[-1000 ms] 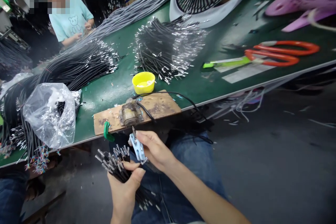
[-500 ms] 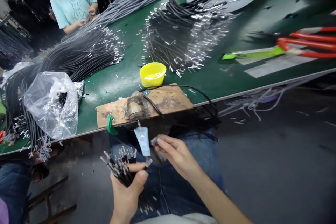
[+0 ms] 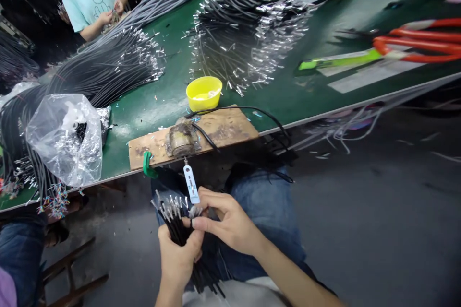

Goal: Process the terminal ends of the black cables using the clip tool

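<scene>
My left hand (image 3: pixel 180 254) is closed around a bundle of black cables (image 3: pixel 176 230) whose stripped ends are silvery foil and point up and away from me. My right hand (image 3: pixel 225 220) has come up against the left thumb, thumb and fingers pinched on the foil end (image 3: pixel 195 211) of one black cable. Fingers partly hide that end. Just beyond it, a light blue flat piece with a slot (image 3: pixel 191 184) sits on the shaft of a small motor (image 3: pixel 183 139). The motor is fixed on a wooden board (image 3: pixel 230 127) at the table's edge.
A green clamp (image 3: pixel 147 165) grips the board's left end. Behind stands a yellow bowl (image 3: pixel 204 98). Cable piles (image 3: pixel 230 33), a clear plastic bag (image 3: pixel 65 139), a green cutter knife (image 3: pixel 338 61) and orange-handled pliers (image 3: pixel 418 41) lie on the green table. A co-worker (image 3: pixel 95 2) sits across.
My right hand has moved left from beside the blue piece to the cable end at my left thumb. The blue piece shows turned, its slotted face visible. The view has shifted slightly.
</scene>
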The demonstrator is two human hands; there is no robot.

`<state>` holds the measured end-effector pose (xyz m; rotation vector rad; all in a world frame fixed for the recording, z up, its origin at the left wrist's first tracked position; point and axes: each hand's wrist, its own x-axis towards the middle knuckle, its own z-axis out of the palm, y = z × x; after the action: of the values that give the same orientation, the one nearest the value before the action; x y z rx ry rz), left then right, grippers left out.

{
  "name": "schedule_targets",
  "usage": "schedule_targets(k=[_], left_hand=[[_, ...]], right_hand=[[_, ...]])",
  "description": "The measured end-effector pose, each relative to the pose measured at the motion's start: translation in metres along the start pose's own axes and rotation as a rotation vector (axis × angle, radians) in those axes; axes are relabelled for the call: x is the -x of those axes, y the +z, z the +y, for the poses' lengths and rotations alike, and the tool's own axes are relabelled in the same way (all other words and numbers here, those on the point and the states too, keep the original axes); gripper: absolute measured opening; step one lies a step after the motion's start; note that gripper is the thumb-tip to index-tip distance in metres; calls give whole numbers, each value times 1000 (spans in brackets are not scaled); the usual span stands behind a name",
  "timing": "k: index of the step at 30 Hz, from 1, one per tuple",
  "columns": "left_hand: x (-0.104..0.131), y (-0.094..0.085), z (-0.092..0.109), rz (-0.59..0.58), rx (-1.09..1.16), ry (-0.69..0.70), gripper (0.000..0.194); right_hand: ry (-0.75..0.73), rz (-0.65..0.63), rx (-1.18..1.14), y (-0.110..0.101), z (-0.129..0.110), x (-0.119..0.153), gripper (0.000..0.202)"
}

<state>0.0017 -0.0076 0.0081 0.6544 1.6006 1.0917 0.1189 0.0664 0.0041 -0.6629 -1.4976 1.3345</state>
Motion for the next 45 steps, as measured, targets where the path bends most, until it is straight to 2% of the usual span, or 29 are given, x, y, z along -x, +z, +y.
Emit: schedule_targets(k=[4, 8, 10, 14, 16, 20, 22, 24, 26, 29, 31, 35, 38, 40, 43, 45], left_hand=[[0, 0, -4, -8, 31, -8, 43], [1, 2, -5, 29, 69, -21, 39], [2, 3, -5, 48, 90, -22, 41], [4, 2, -4, 95, 102, -8, 43], [4, 0, -4, 135, 97, -11, 40], [3, 1, -7, 174, 111, -38, 38], [2, 3, -7, 137, 139, -60, 40], [2, 5, -6, 74, 179, -85, 42], [1, 5, -4, 7, 216, -96, 44], [1, 5, -1, -57, 245, -88, 46], [1, 4, 0, -74, 243, -83, 45], [3, 3, 1, -79, 220, -93, 44], [4, 6, 2, -57, 202, -68, 46], [3, 9, 2, -44, 185, -49, 47], [2, 10, 3, -28, 166, -48, 46], [0, 8, 3, -14, 154, -37, 44]], right_hand=[[3, 6, 16, -1, 2, 3, 29], [-157, 272, 315, 8, -5, 5, 27], [-205, 338, 357, 10, -5, 6, 24], [-72, 161, 140, 5, -1, 6, 23], [-51, 121, 94, 3, -1, 5, 22], [-181, 239, 258, 8, -9, 4, 19], [-260, 310, 362, 13, -10, 5, 18], [-286, 326, 346, 16, -8, 7, 16], [-215, 262, 193, 15, -2, 8, 16], [15, 149, -97, 10, 7, 7, 25], [109, 105, -227, 5, 7, 5, 28], [105, 65, -209, 1, -1, 2, 19], [124, 127, -202, 8, -3, 4, 21], [88, 210, -148, 14, -2, 8, 23], [-127, 366, 138, 17, -1, 12, 16], [-223, 349, 217, 14, 0, 12, 15]])
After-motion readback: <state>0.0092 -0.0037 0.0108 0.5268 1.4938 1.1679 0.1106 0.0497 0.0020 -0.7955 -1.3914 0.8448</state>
